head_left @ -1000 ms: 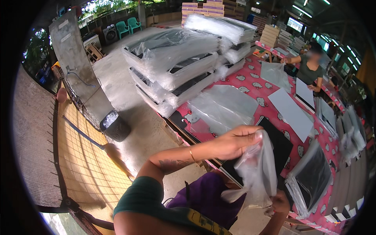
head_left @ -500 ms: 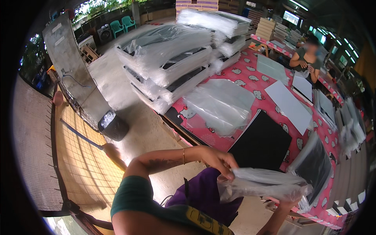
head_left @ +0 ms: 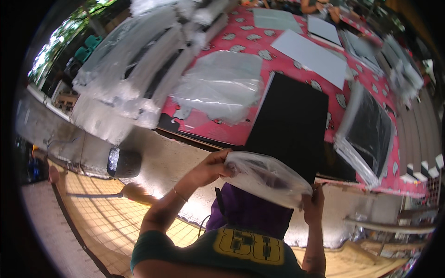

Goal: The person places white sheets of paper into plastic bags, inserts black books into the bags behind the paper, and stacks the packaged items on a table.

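Note:
A clear plastic bag (head_left: 273, 180) is stretched between my two hands in front of my body. My left hand (head_left: 213, 167) pinches its left end, fingers closed on the film. At the opposite end my right hand (head_left: 314, 201) grips the bag's other corner. Just beyond the bag, a large black board (head_left: 289, 118) lies on the table, its near edge partly hidden behind the plastic. To the left of the board, flat clear plastic sheets (head_left: 222, 85) rest on the pink patterned tablecloth (head_left: 208, 132).
Tall stacks of plastic-wrapped dark boards (head_left: 134, 69) stand at the left. A bagged black board stack (head_left: 368, 134) lies to the right, and a white sheet (head_left: 310, 55) farther back. Another person (head_left: 320, 7) is at the far side. A bin (head_left: 124, 162) and broom (head_left: 134, 193) are on the floor.
My right hand has come up and the bag now spans more evenly between both hands, nearer the black board's edge. The view has tilted down and turned.

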`<action>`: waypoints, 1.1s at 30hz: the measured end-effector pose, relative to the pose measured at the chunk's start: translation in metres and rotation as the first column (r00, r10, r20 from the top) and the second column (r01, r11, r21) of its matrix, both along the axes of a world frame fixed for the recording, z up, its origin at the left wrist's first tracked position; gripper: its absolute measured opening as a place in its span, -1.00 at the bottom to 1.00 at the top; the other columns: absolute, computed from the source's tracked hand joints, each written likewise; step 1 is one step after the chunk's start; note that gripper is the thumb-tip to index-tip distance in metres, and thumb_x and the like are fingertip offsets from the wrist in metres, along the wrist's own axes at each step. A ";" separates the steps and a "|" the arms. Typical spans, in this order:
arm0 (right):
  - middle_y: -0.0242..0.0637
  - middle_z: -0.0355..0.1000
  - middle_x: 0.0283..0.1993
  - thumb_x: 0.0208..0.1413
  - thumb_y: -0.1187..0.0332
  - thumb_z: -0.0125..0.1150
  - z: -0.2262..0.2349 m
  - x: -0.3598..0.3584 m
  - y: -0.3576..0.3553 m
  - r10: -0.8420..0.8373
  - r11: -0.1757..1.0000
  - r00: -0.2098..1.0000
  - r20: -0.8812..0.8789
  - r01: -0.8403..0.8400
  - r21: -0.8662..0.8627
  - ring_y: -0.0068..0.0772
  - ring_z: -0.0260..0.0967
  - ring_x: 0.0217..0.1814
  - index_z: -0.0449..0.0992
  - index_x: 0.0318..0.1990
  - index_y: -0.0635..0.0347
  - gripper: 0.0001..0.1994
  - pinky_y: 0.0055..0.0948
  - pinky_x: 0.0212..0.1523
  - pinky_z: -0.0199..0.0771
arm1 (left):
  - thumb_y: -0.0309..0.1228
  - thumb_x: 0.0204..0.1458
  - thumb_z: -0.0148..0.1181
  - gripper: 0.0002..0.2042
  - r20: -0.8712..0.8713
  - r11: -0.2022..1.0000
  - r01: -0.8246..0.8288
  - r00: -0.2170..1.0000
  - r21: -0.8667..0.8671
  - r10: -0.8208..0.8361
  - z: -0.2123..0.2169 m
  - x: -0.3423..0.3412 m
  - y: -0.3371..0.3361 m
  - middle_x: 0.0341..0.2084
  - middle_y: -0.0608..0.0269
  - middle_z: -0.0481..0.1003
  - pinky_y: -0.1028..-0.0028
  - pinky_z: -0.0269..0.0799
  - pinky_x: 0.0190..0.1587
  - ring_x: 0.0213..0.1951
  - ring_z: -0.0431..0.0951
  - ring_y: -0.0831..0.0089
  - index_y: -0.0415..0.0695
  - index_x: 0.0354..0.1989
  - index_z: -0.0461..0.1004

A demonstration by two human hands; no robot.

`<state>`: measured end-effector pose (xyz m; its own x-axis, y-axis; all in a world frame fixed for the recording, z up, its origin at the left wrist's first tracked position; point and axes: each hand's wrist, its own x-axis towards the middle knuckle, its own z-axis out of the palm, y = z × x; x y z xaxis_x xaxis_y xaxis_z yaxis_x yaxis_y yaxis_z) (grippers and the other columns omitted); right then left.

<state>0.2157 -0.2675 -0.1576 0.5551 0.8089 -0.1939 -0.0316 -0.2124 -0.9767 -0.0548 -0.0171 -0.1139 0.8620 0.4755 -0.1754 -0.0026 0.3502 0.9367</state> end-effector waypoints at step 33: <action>-0.40 0.44 -0.19 0.17 0.27 0.08 -0.005 0.139 0.156 0.073 0.820 0.730 -0.679 0.344 0.458 -0.52 0.34 -0.23 0.45 -0.15 0.10 -0.83 -0.42 -0.08 0.33 | -0.34 0.17 0.00 -0.79 0.426 0.843 -0.125 0.819 -0.523 0.385 -0.081 0.133 0.159 -0.31 0.29 0.49 0.38 0.36 -0.16 -0.25 0.46 0.44 -0.11 -0.07 0.38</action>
